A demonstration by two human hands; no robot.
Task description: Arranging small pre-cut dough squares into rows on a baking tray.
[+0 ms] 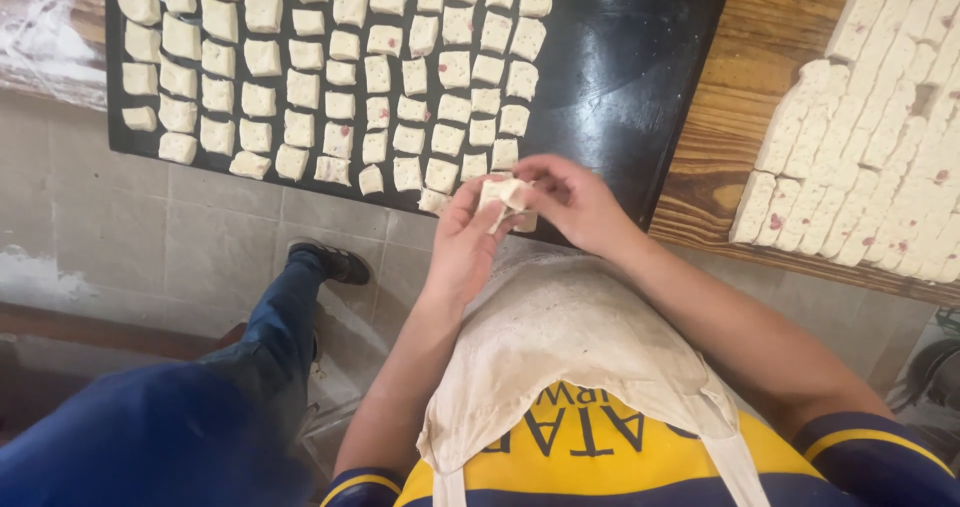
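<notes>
Both forearms bend inward over the black metal baking tray (640,77). The left hand (462,242) and right hand (575,202) pinch a small pale dough square (503,195) between their fingertips.

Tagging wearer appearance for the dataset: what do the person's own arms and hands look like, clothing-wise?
Left hand and right hand are bare: no gloves, rings or watch visible. Forearms uncovered. Short sleeves, dark blue with a yellow stripe at the cuff.

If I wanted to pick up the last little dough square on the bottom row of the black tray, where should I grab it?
Probably pinch that dough square by its two opposite sides, coming straight down from above. It lies flat on the black tray, with close neighbours in its row, so fingers fit best from the top and the tray's bare right side. It looks soft, so squeeze gently.
</notes>
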